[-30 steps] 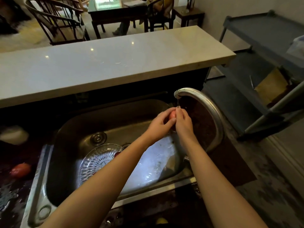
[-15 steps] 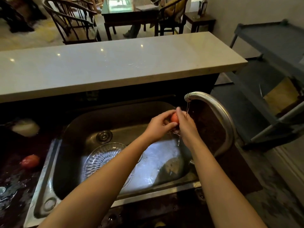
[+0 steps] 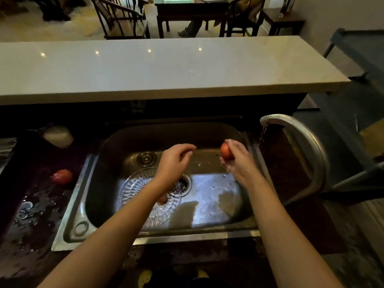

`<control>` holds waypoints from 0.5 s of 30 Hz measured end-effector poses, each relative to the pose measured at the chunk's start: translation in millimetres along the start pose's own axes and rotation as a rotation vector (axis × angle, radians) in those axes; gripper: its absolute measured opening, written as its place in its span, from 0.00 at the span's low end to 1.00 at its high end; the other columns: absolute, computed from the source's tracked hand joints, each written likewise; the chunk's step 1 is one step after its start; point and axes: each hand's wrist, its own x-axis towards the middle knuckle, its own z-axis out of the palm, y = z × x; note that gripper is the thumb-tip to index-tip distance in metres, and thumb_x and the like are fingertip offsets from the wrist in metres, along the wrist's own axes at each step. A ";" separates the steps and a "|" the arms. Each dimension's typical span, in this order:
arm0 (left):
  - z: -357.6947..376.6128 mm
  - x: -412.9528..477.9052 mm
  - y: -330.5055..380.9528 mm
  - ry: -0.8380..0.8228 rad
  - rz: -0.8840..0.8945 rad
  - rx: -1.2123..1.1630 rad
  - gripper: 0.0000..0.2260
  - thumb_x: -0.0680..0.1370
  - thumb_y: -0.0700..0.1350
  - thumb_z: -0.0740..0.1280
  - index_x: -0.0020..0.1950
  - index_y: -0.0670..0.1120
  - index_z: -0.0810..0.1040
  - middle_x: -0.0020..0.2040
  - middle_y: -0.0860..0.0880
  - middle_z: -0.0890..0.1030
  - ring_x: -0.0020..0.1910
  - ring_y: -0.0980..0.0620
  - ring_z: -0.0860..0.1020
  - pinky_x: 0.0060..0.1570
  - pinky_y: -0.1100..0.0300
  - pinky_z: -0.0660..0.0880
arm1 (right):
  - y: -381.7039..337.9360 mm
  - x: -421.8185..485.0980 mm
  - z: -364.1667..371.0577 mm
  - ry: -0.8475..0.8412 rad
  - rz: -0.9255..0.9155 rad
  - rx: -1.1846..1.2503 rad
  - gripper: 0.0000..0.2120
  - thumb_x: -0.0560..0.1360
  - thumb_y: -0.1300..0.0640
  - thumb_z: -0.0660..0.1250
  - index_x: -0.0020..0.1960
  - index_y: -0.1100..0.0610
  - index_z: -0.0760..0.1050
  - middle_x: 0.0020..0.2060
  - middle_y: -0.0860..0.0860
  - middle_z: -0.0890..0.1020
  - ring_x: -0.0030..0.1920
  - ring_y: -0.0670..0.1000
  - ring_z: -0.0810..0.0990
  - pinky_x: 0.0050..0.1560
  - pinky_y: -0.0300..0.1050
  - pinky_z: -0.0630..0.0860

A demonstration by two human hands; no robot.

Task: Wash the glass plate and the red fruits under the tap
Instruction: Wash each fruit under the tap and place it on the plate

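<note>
Holding 1 red fruit (image 3: 226,151) upright (long axis vertical) in right hand (image 3: 239,162).

The sink (image 3: 68,215) is stainless steel, satin on its rim, wet and bright on its floor. The tap (image 3: 307,146) is the same grey metal, smooth with a dull sheen. The glass plate (image 3: 133,190) is clear pressed glass, ribbed and sparkling. The red fruit (image 3: 226,151) near the tap has smooth, glossy skin, as has the second red fruit (image 3: 62,177). The bench (image 3: 35,204) beneath that one is dark, speckled and slick with water. The pale upper bench (image 3: 166,67) is polished stone mirroring points of light. The chairs (image 3: 120,17) are dark wood.
</note>
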 end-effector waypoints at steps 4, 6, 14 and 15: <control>-63.4 -50.3 -79.2 0.139 -0.175 0.359 0.10 0.76 0.38 0.64 0.55 0.42 0.81 0.53 0.45 0.82 0.54 0.46 0.78 0.55 0.54 0.72 | 31.5 7.8 39.9 -0.171 0.086 -0.164 0.08 0.76 0.64 0.65 0.54 0.56 0.74 0.54 0.54 0.72 0.51 0.55 0.76 0.34 0.37 0.80; -95.1 -81.3 -114.1 0.207 -0.291 0.471 0.12 0.73 0.34 0.64 0.55 0.40 0.80 0.55 0.41 0.81 0.55 0.41 0.77 0.58 0.50 0.71 | 51.5 9.5 69.1 -0.205 0.123 -0.263 0.14 0.74 0.68 0.66 0.58 0.60 0.72 0.54 0.56 0.73 0.48 0.53 0.76 0.37 0.41 0.80; -127.9 -172.6 -191.2 -0.036 -0.469 0.588 0.24 0.77 0.39 0.64 0.72 0.38 0.63 0.74 0.38 0.63 0.74 0.38 0.58 0.73 0.45 0.55 | 153.8 4.0 163.5 -0.495 -0.096 -1.122 0.22 0.70 0.62 0.71 0.62 0.57 0.70 0.58 0.57 0.76 0.58 0.58 0.75 0.58 0.50 0.73; -124.9 -177.3 -195.9 -0.024 -0.458 0.585 0.24 0.77 0.41 0.63 0.72 0.38 0.62 0.74 0.38 0.61 0.75 0.39 0.57 0.73 0.47 0.53 | 164.9 6.5 170.5 -0.530 -0.145 -1.213 0.22 0.69 0.62 0.71 0.62 0.57 0.70 0.58 0.57 0.77 0.59 0.58 0.75 0.58 0.48 0.71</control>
